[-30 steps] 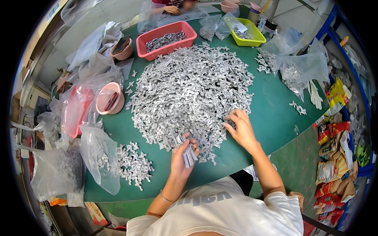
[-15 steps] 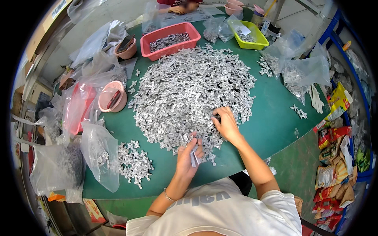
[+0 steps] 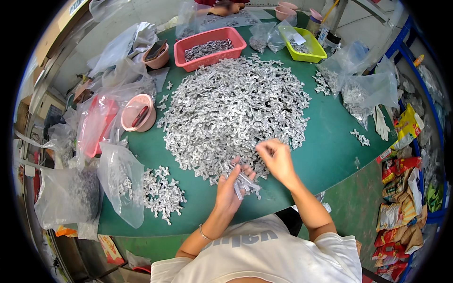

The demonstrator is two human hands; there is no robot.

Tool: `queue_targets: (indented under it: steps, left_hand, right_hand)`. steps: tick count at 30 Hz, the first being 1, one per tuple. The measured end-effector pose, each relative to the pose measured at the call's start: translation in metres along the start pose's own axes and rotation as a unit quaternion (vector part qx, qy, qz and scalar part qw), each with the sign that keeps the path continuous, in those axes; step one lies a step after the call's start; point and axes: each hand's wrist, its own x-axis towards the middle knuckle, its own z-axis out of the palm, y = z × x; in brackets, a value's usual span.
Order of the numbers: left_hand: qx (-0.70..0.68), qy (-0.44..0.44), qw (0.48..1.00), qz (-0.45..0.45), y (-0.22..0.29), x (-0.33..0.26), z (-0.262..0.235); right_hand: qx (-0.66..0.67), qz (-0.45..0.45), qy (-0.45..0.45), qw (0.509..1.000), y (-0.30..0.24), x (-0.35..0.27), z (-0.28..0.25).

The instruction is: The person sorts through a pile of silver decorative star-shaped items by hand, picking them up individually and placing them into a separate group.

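A broad heap of small silvery metal parts (image 3: pixel 231 104) covers the middle of the green table (image 3: pixel 321 155). At the heap's near edge my left hand (image 3: pixel 231 186) is turned palm up, its fingers curled around several of these metal parts (image 3: pixel 244 183). Just right of it, over the heap's near right side, my right hand (image 3: pixel 278 160) has its fingertips drawn together. Whatever sits between those fingertips, if anything, is too small and blurred to name. A smaller pile of similar parts (image 3: pixel 163 191) lies to the left of my left forearm.
Behind the heap stand a red tray (image 3: pixel 207 63) and a yellow-green tray (image 3: pixel 306 57) with parts inside. A pink bucket (image 3: pixel 150 123) with a red-handled tool and several plastic bags (image 3: pixel 121 184) line the left. At right lies a white glove (image 3: pixel 380 123). Another person's hand (image 3: pixel 226 8) shows across the table.
My right hand has lifted off the heap and drawn a little nearer to me, its fingers closing up. My left hand has shifted slightly right and opened wider around its metal parts.
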Motion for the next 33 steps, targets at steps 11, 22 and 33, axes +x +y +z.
queue_targets:
  steps: [11, 22, 33]
  left_hand:
    - [-0.124, -0.074, 0.987, -0.063, 0.008, 0.004, -0.018]
    - [-0.063, -0.043, 0.993, -0.090, 0.008, 0.005, -0.004]
    - [-0.026, -0.062, 0.995, -0.072, 0.009, -0.002, -0.007]
  right_hand:
    - [-0.258, -0.082, 0.027, 0.962, 0.029, 0.026, 0.014]
    - [-0.032, -0.022, 0.141, 0.989, 0.030, 0.004, -0.006]
    - [0.004, -0.038, -0.096, 0.995, 0.050, 0.021, -0.010]
